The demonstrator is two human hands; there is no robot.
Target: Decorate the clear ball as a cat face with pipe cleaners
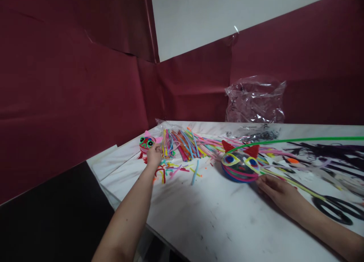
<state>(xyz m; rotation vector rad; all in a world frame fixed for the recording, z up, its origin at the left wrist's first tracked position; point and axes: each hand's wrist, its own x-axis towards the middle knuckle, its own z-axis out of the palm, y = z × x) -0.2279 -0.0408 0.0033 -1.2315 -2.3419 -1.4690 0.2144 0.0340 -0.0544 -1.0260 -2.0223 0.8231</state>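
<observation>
My left hand (154,155) reaches to the far left of the white table (216,220). Its fingers are closed at the pile of coloured pipe cleaners (182,144), right beside a small pink and red cat-face craft (147,142). What it pinches is hidden. My right hand (277,190) rests on the table against the lower right edge of a blue cat-face craft (240,165) with red ears and yellow-rimmed eyes. Its fingers are curled on the craft's edge and a yellow pipe cleaner (295,183) runs past them.
Black scissors (338,209) lie at the right. A long green pipe cleaner (301,140) arcs over dark pipe cleaners (327,152). Cut scraps (182,170) litter the table by the left hand. A crumpled clear plastic bag (254,102) stands against the maroon wall.
</observation>
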